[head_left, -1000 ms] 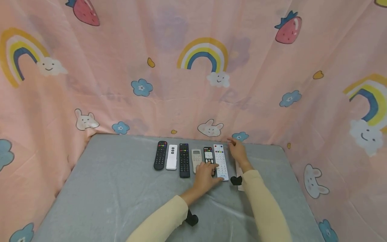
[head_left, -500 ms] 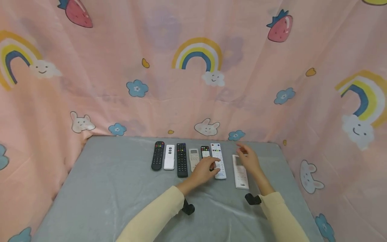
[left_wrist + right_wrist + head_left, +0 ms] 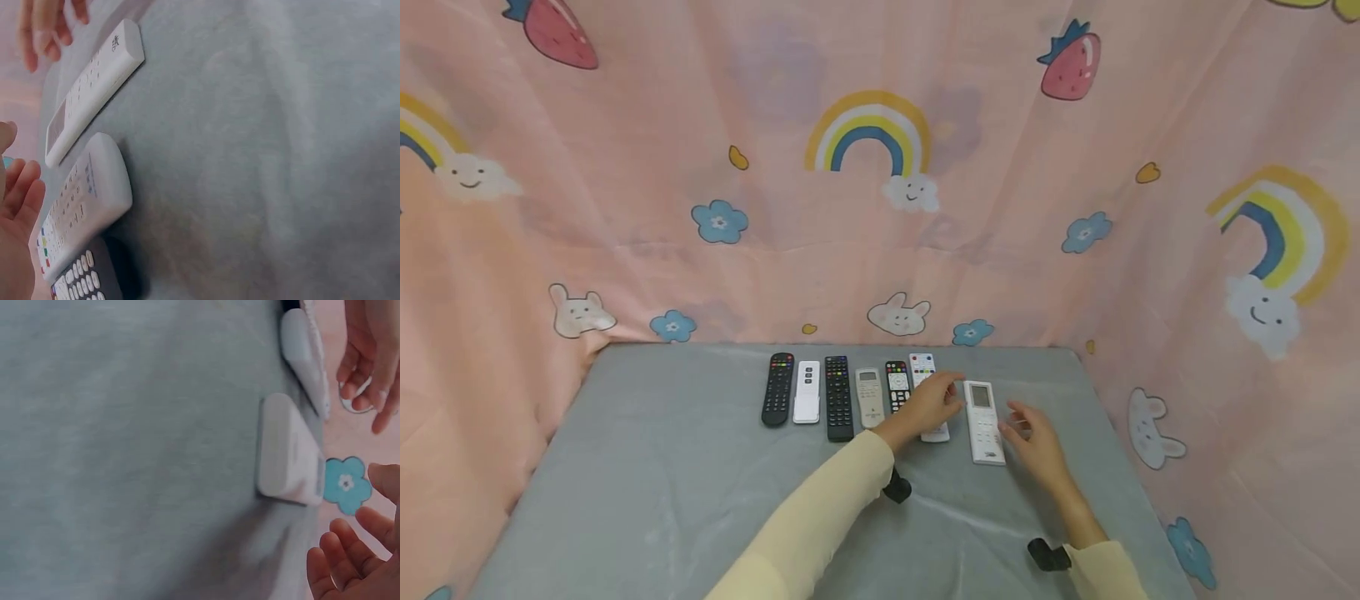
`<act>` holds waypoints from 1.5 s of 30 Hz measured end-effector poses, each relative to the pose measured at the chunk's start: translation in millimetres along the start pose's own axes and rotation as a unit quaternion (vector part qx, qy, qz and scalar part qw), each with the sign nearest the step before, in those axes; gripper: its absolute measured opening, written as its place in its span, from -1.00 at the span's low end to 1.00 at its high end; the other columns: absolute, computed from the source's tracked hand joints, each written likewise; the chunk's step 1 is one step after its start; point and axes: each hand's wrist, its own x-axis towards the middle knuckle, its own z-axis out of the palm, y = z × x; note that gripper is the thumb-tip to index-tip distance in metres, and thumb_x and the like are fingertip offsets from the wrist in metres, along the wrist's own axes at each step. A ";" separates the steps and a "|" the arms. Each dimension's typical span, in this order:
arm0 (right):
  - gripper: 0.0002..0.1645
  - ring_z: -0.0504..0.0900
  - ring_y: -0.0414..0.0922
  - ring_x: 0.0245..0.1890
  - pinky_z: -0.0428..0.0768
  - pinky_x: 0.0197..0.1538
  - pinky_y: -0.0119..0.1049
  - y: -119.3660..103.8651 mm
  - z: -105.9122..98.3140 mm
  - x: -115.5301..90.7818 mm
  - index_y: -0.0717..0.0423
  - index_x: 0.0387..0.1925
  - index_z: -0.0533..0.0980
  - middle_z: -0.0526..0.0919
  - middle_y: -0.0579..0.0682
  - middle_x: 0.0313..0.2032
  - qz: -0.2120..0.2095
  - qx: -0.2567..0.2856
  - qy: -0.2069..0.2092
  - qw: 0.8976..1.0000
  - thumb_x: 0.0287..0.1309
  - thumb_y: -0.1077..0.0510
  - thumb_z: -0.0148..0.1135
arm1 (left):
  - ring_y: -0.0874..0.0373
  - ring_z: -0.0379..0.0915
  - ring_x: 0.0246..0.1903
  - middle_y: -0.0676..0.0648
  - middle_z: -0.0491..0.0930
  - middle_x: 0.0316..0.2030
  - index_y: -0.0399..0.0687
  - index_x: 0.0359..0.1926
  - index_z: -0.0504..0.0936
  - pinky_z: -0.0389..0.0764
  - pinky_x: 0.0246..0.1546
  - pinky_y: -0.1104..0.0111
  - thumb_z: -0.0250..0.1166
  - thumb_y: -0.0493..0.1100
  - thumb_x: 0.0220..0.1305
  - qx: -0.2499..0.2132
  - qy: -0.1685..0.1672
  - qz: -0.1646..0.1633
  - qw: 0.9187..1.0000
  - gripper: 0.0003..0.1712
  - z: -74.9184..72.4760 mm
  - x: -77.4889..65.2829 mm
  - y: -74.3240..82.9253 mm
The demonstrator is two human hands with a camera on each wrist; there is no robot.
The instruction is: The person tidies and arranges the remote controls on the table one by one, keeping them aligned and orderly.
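A white air-conditioner remote (image 3: 987, 437) with a grey screen lies at the right end of a row of remotes. My left hand (image 3: 931, 402), fingers loosely bent, hovers over the long white remote (image 3: 936, 434) beside it and hides its middle. Its fingertips come near the air-conditioner remote's upper left edge. Just right of that remote is my right hand (image 3: 1036, 442), its fingers apart and bent towards it. In the right wrist view a gap shows between the right hand (image 3: 353, 559) and the air-conditioner remote (image 3: 284, 450). Neither hand holds anything.
Left of the hands lie a small black-and-white remote (image 3: 897, 385), a cream remote (image 3: 869, 400), a long black remote (image 3: 838, 404), a slim white remote (image 3: 807, 396) and a rounded black remote (image 3: 777, 392). A grey cloth (image 3: 700, 500) covers the table; a pink printed curtain (image 3: 760, 275) stands behind.
My right hand has come back from the table's far side, uncovering the air-conditioner remote, and is now at its right. My left hand has shifted right and farther forward over the long white remote.
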 end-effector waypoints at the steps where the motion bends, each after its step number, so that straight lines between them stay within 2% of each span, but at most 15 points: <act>1: -0.42 0.56 0.19 -0.04 0.56 -0.03 -0.10 2.1 0.7 -3.1 0.37 0.26 0.39 0.56 0.36 0.01 0.007 -0.002 -0.004 1.000 0.28 0.19 0.26 | 0.28 0.43 -0.23 -0.05 0.57 -0.10 -0.13 0.35 0.41 0.49 -0.20 0.52 0.29 -0.13 0.35 -0.003 -0.004 -0.004 1.000 -0.42 0.9 2.2 0.8; 6: -0.36 0.54 0.16 -0.03 0.49 -0.01 -0.11 9.5 5.1 -13.9 0.35 0.26 0.39 0.57 0.34 0.01 0.043 -0.006 -0.010 0.999 0.23 0.14 0.32 | 0.27 0.44 -0.19 -0.07 0.55 -0.03 -0.08 0.41 0.33 0.50 -0.17 0.52 0.26 -0.08 0.38 0.007 -0.033 -0.019 0.999 -0.36 6.5 12.3 4.7; 10: -0.31 0.54 0.11 -0.04 0.50 0.00 -0.17 12.6 10.2 -17.5 0.35 0.24 0.41 0.58 0.31 -0.03 0.054 -0.002 -0.011 0.998 0.16 0.08 0.39 | 0.24 0.46 -0.10 -0.09 0.51 0.08 -0.01 0.44 0.31 0.54 -0.08 0.46 0.23 -0.09 0.40 0.020 -0.039 -0.042 0.998 -0.37 8.4 19.2 7.0; 15: -0.23 0.55 0.09 -0.02 0.53 0.03 -0.23 15.7 14.2 -21.8 0.36 0.24 0.41 0.56 0.29 -0.04 0.061 0.005 -0.021 0.998 0.06 0.09 0.48 | 0.20 0.49 -0.05 -0.13 0.44 0.21 0.02 0.45 0.28 0.57 0.00 0.42 0.16 -0.10 0.45 0.046 -0.046 -0.058 0.996 -0.40 7.7 25.5 10.5; 20: -0.12 0.54 0.07 -0.02 0.52 0.04 -0.20 20.0 13.8 -27.5 0.32 0.27 0.41 0.53 0.25 -0.03 0.052 -0.014 -0.043 0.998 -0.05 0.06 0.55 | 0.05 0.47 0.20 -0.19 0.33 0.34 -0.03 0.48 0.23 0.49 0.26 0.28 0.17 -0.10 0.44 0.056 -0.060 -0.078 0.994 -0.35 4.7 29.1 17.7; 23: -0.07 0.51 0.04 -0.02 0.50 0.05 -0.20 23.8 13.7 -29.3 0.28 0.29 0.41 0.52 0.21 -0.02 0.045 -0.026 -0.058 0.997 -0.10 0.03 0.58 | 0.01 0.41 0.28 -0.20 0.31 0.35 -0.04 0.49 0.22 0.45 0.32 0.24 0.17 -0.10 0.43 0.054 -0.070 -0.094 0.992 -0.33 7.2 30.0 18.7; 28: -0.07 0.49 -0.01 -0.01 0.47 0.05 -0.21 29.4 13.2 -30.6 0.25 0.31 0.41 0.52 0.17 0.00 0.048 -0.040 -0.069 0.996 -0.09 0.04 0.58 | 0.00 0.38 0.32 -0.20 0.30 0.36 -0.04 0.49 0.21 0.43 0.33 0.24 0.14 -0.10 0.46 0.059 -0.081 -0.105 0.989 -0.35 15.4 32.8 16.7; 36: -0.16 0.50 -0.01 -0.01 0.47 0.05 -0.16 28.0 16.5 -30.6 0.29 0.27 0.44 0.54 0.17 -0.02 0.029 -0.058 -0.060 0.996 -0.06 0.13 0.55 | -0.02 0.27 0.40 -0.24 0.24 0.42 -0.13 0.50 0.17 0.34 0.41 0.23 0.10 -0.11 0.47 0.061 -0.096 -0.117 0.987 -0.34 22.5 30.7 16.4; 45: -0.18 0.49 0.02 -0.02 0.45 0.06 -0.09 29.9 18.5 -30.8 0.30 0.27 0.44 0.52 0.18 -0.03 0.033 -0.059 -0.054 0.996 -0.04 0.17 0.53 | -0.04 0.29 0.39 -0.27 0.22 0.43 -0.22 0.49 0.15 0.35 0.40 0.26 0.06 -0.09 0.50 0.104 -0.116 -0.141 0.978 -0.34 26.5 40.2 17.9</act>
